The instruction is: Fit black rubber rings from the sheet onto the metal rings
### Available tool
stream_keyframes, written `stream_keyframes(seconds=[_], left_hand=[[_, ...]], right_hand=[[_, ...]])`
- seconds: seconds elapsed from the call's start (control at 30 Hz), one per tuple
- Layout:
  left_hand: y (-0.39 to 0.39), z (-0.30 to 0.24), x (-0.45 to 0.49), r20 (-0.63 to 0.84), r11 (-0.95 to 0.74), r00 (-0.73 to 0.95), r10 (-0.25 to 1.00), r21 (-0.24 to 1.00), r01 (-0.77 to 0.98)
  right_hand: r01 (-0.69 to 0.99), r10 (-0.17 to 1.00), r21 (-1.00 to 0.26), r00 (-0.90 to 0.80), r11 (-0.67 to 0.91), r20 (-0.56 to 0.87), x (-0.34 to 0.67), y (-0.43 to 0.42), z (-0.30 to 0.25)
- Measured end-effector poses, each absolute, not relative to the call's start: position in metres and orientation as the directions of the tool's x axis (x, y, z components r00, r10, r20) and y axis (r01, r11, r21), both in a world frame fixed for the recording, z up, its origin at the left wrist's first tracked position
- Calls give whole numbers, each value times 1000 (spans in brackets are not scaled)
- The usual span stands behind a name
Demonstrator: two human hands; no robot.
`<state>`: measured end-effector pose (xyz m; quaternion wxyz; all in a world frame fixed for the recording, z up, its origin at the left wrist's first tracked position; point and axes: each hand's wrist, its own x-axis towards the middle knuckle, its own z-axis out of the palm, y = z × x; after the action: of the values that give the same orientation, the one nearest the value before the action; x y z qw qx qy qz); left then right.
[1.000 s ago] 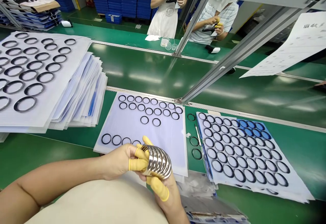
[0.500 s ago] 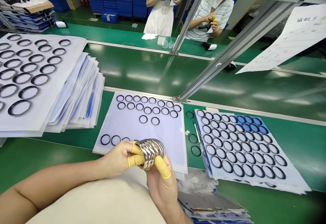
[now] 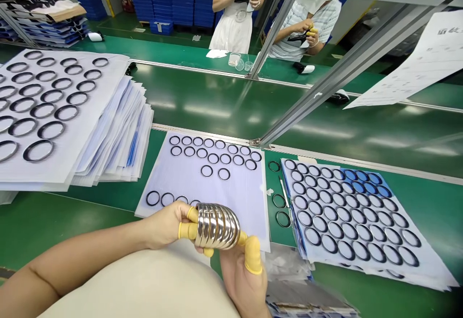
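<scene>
1. Silver metal rings [image 3: 217, 226] sit stacked side by side in a glossy row between your hands, just over the near edge of the middle sheet.
2. Your left hand [image 3: 162, 226] grasps the stack from the left, with yellow finger cots [image 3: 188, 230] pressed against the metal.
3. Your right hand [image 3: 238, 279] grasps the stack from below, and one capped finger stands up at its right end.
4. Just far of your hands lies a pale plastic sheet [image 3: 238, 202] carrying rows of black rings.
5. To its right, on the green conveyor belt [image 3: 90, 217], lies a fuller ring sheet [image 3: 430, 270]. Between the two sheets are loose black rings [image 3: 279, 201] and a slim pale tool [image 3: 284, 192], perhaps tweezers, though it is too small to be sure.
6. To your left, a thick pile of ring sheets [image 3: 108, 139] fans out.
7. Across the far belt, two co-workers [image 3: 235, 24] stand handling small items.
</scene>
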<state>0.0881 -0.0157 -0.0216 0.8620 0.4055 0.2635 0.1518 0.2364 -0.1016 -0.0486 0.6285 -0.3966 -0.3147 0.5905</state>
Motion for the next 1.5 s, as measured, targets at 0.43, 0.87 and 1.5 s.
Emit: stream_keyframes(seconds=[0.43,0.87,1.5], left_hand=[[-15,-22,92,-338,619,820,462,785,-25],[6,14,73,191,-753,937,293,649,104],[-8,-38,84,110,-838,903,416,432,334]], right_hand=[[-158,981,-976,152,148,124,242,-107,-40],[43,962,-961,-1,272,272,252,-110,-40],[-446,974,-868,-42,-218,-223,234,-92,-83]])
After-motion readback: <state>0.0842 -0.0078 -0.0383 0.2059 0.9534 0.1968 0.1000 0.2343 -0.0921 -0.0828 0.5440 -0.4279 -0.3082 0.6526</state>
